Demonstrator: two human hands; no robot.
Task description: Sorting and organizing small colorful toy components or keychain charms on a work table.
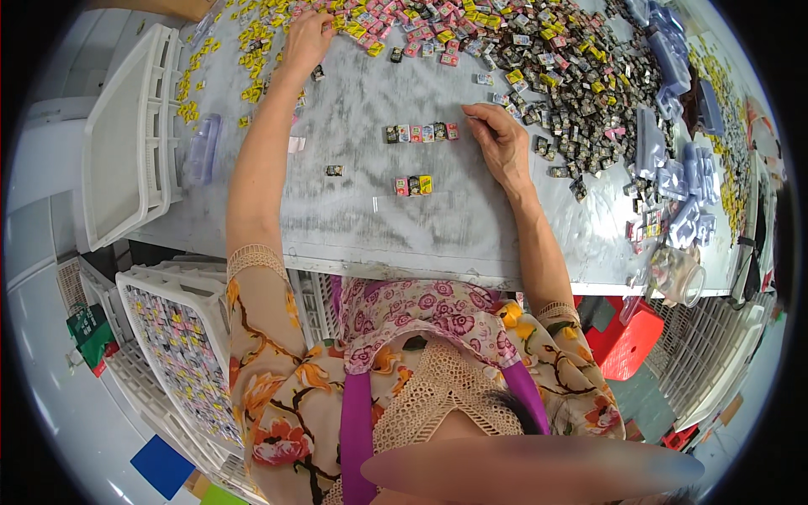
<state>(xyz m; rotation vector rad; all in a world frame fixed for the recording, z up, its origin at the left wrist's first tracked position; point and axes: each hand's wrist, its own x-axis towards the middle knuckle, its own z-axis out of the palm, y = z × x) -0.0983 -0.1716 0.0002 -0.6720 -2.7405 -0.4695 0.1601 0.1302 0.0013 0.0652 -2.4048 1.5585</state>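
Observation:
At the far edge of the table, my left hand (308, 40) reaches to the border of the heap of tiny yellow and pink boxes (370, 25). Its fingers are drawn together, and whatever they may pinch is too small to make out. My right hand (502, 145) rests with curled fingers just right of a short row of tiny boxes (421, 133) in black, pink and white; its fingertips hide what they may hold. Nearer to me sit a pink, a black and a yellow box (413, 185) side by side. A single black box (334, 171) lies to their left.
Black boxes (589, 126) spread in a large heap at the right. Clear plastic cases (650, 143) lie beyond them, with a clear jar (677, 276) at the near right edge. A white crate (135, 139) stands at the left, and a red stool (624, 341) below the table.

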